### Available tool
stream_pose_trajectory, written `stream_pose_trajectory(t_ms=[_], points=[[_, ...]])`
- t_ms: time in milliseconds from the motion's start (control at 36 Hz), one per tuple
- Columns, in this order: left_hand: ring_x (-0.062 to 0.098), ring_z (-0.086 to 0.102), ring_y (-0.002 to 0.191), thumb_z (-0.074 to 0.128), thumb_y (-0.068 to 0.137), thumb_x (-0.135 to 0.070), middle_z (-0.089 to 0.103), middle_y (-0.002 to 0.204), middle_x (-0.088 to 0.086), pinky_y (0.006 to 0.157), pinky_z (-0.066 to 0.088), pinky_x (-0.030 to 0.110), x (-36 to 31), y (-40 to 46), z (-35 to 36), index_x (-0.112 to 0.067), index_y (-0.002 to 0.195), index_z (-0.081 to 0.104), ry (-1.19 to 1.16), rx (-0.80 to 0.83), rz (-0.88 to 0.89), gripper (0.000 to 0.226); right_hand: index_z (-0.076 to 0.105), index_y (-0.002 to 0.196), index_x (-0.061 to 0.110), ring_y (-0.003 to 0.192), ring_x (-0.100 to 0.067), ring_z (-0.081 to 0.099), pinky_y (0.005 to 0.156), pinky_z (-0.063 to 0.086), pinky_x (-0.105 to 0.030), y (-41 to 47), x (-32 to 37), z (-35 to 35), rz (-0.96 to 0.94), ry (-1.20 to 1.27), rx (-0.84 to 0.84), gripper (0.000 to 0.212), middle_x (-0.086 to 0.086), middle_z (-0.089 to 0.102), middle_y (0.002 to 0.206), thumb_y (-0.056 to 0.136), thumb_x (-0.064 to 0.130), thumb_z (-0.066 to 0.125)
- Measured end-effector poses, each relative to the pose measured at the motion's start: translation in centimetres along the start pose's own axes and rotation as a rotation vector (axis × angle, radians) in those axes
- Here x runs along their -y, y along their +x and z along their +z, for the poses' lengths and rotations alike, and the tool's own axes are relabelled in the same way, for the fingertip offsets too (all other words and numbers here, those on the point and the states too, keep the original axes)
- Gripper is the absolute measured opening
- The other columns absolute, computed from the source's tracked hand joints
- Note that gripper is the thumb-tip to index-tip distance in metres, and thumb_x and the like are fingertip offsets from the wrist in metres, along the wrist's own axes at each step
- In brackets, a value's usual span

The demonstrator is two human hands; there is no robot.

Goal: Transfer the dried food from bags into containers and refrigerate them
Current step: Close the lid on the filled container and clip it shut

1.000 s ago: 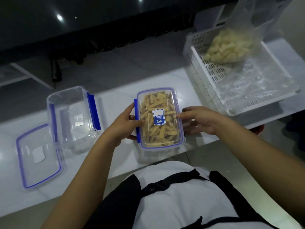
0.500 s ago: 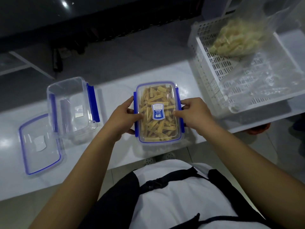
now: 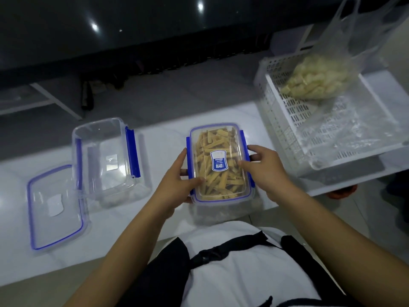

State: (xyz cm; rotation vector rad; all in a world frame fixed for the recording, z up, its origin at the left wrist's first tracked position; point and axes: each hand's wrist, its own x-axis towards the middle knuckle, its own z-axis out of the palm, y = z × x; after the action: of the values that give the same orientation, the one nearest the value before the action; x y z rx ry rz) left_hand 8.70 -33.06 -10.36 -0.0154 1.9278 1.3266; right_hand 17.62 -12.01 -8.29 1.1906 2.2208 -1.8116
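Note:
A clear container with blue clips (image 3: 219, 149), lid on and full of yellow dried sticks, is lifted just above the white counter (image 3: 168, 138). My left hand (image 3: 177, 185) grips its left side, thumb on the lid. My right hand (image 3: 263, 169) grips the right side, thumb on the lid near the blue label. An empty clear container (image 3: 106, 156) stands to the left, its lid (image 3: 55, 207) lying flat beside it. A clear bag of pale dried food (image 3: 318, 78) sits in the white basket (image 3: 274, 103) at the right.
The basket rests on a raised white tray at the counter's right end, with crumpled clear plastic (image 3: 354, 129) inside it. A dark glossy surface lies beyond the counter. My white shirt and black straps fill the bottom of the view.
Both hands have closed tighter round the filled container, thumbs now on its lid, and it has risen slightly off the counter. The head view shifted.

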Motion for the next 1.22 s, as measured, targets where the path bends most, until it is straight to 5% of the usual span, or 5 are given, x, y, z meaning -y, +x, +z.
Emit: stream_pose_trajectory(t_ms=[194, 333, 472, 639, 1222], points=[[0.015, 0.066, 0.095, 0.070, 0.092, -0.013, 0.059, 0.116, -0.006, 0.052, 0.058, 0.031, -3.3, 3.2, 0.9, -0.049, 0.152, 0.026, -0.060, -0.004, 0.125, 0.082, 0.065, 0.128, 0.031, 0.084, -0.014, 0.070, 0.077, 0.062, -0.044, 3.3, 3.3, -0.7, -0.149, -0.042, -0.108, 0.042, 0.009, 0.071, 0.095, 0.090, 0.014, 0.069], [0.014, 0.064, 0.099, 0.068, 0.095, -0.016, 0.058, 0.119, -0.006, 0.057, 0.061, 0.031, -4.0, 4.8, 1.8, -0.045, 0.151, 0.028, 0.010, 0.036, 0.167, 0.075, 0.057, 0.139, 0.025, 0.115, -0.024, 0.060, 0.094, 0.051, -0.035, 4.4, 2.6, 0.1, -0.239, -0.315, -0.085, 0.051, -0.002, 0.057, 0.137, 0.089, 0.021, 0.067], [0.021, 0.056, 0.128, 0.057, 0.096, -0.049, 0.046, 0.150, -0.003, 0.098, 0.056, 0.043, -2.4, 4.8, 1.4, -0.043, 0.156, 0.013, 0.268, 0.066, 0.358, 0.075, 0.046, 0.147, 0.031, 0.133, -0.032, 0.045, 0.100, 0.044, -0.040, 4.0, -0.3, 1.0, -0.370, -0.648, -0.111, 0.048, -0.004, 0.037, 0.156, 0.100, 0.037, 0.049], [0.031, 0.002, 0.155, 0.020, 0.091, -0.078, -0.004, 0.169, -0.001, 0.122, 0.016, 0.052, -0.4, 5.7, 0.7, -0.044, 0.156, -0.009, 0.895, -0.140, 0.452, 0.079, 0.019, 0.157, 0.040, 0.155, -0.029, 0.001, 0.120, 0.007, -0.059, 3.1, -2.6, 1.1, -0.387, -0.939, -0.174, 0.055, 0.005, 0.014, 0.168, 0.103, 0.052, 0.024], [0.021, 0.003, 0.154, 0.065, 0.093, -0.033, 0.013, 0.167, -0.006, 0.121, 0.011, 0.046, -15.7, 5.5, 4.9, -0.037, 0.155, 0.025, 0.815, -0.074, 0.880, 0.074, 0.025, 0.154, 0.044, 0.154, -0.022, 0.011, 0.119, 0.012, -0.047, 2.7, -1.7, -14.1, -0.236, -0.776, -0.460, 0.078, 0.004, 0.019, 0.167, 0.087, 0.066, 0.058]])
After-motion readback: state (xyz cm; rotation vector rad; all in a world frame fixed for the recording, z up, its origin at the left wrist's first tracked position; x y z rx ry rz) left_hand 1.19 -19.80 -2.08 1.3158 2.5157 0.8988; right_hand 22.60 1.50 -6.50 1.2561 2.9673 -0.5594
